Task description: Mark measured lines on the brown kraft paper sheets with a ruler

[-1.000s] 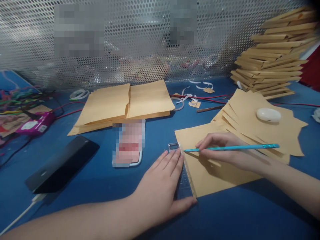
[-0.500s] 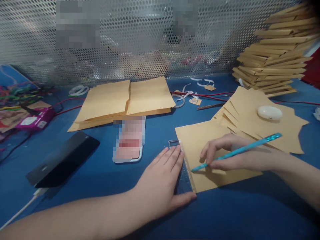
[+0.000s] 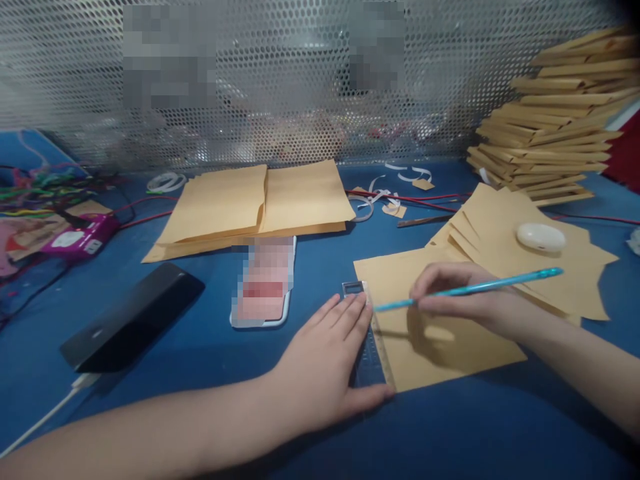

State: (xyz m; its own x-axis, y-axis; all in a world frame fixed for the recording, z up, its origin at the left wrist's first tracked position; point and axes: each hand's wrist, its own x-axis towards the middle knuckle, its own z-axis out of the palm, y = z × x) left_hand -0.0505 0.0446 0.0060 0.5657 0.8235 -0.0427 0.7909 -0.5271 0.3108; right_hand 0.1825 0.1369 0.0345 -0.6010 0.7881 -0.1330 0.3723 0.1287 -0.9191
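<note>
My left hand (image 3: 323, 360) lies flat with its fingers stretched out, pressing on a clear plastic ruler (image 3: 373, 357). The ruler runs along the left edge of a sheet of tan paper (image 3: 465, 350), slightly overlapping it. A slim turquoise pen (image 3: 480, 288) is pinched between the thumb and fingers of my right hand (image 3: 457, 297), above the sheet. Its tip points left and sits close to the ruler's edge, near my left fingertips. I cannot tell whether the tip touches the paper.
A phone (image 3: 263, 293) and a black power bank (image 3: 133, 320) with a white cable lie left. Behind are folded tan papers (image 3: 300, 200). A white oval case (image 3: 541, 237) rests on fanned sheets (image 3: 493, 233). A tall stack of tan envelopes (image 3: 545, 133) leans back right, before a perforated metal screen (image 3: 280, 100).
My right hand has moved the pen's tip away from me along the ruler's edge, and the pen lies flatter. My left hand stays on the ruler. The view has shifted slightly.
</note>
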